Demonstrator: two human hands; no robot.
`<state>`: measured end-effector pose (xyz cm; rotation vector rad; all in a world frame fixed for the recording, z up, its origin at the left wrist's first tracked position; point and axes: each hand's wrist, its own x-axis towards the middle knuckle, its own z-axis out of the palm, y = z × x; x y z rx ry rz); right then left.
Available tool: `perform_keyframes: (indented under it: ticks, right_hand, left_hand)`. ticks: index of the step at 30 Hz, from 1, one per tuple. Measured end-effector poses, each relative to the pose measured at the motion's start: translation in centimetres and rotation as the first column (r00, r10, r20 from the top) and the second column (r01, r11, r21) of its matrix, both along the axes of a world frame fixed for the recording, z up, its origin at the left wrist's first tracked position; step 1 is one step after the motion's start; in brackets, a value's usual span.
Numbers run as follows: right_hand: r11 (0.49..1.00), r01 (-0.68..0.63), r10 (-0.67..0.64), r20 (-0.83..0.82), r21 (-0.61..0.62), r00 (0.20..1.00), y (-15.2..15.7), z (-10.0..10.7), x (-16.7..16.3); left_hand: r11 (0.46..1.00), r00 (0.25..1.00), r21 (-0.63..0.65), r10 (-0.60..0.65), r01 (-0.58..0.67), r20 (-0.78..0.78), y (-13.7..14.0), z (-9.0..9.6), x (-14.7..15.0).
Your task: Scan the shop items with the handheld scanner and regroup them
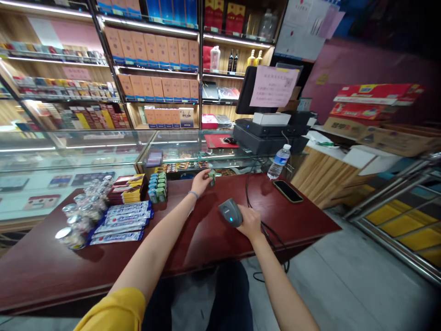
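Note:
My right hand (pixel 251 221) is wrapped round the handle of a dark grey barcode scanner (pixel 230 213) with a lit blue light, held above the red-brown table (pixel 206 230). Farther forward, my left hand (pixel 201 182) has its fingers closed on a small green canister (pixel 212 178) near the far edge. Left of that hand stand rows of similar small green canisters (pixel 158 187). Beside them are stacked yellow and dark red packs (pixel 128 187), several toothbrush packs (pixel 120 222) in blue and white, and clear jars with silver lids (pixel 76 225).
A water bottle (pixel 278 162) and a phone (pixel 288 191) are on the table's right side. The scanner's black cable (pixel 248 191) runs across it. Behind are a glass counter (pixel 103 154), a monitor (pixel 246 92) and stocked shelves. A metal rail (pixel 396 250) stands at right.

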<state>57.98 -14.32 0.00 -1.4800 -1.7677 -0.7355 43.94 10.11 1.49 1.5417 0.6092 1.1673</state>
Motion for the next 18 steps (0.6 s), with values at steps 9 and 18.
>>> perform_keyframes:
  ticks: [9,18]
  right_hand:
    - [0.999,-0.002,0.004,-0.045,0.050,0.999,0.2,-0.2,-0.1]
    - [1.000,-0.022,0.022,-0.092,0.006,0.995,0.1,-0.2,0.0]
  left_hand:
    - [1.000,1.000,0.011,-0.011,0.011,-0.023,4.6,-2.9,5.8]
    - [0.999,0.999,0.040,-0.009,0.011,-0.045,5.2,-4.9,6.8]
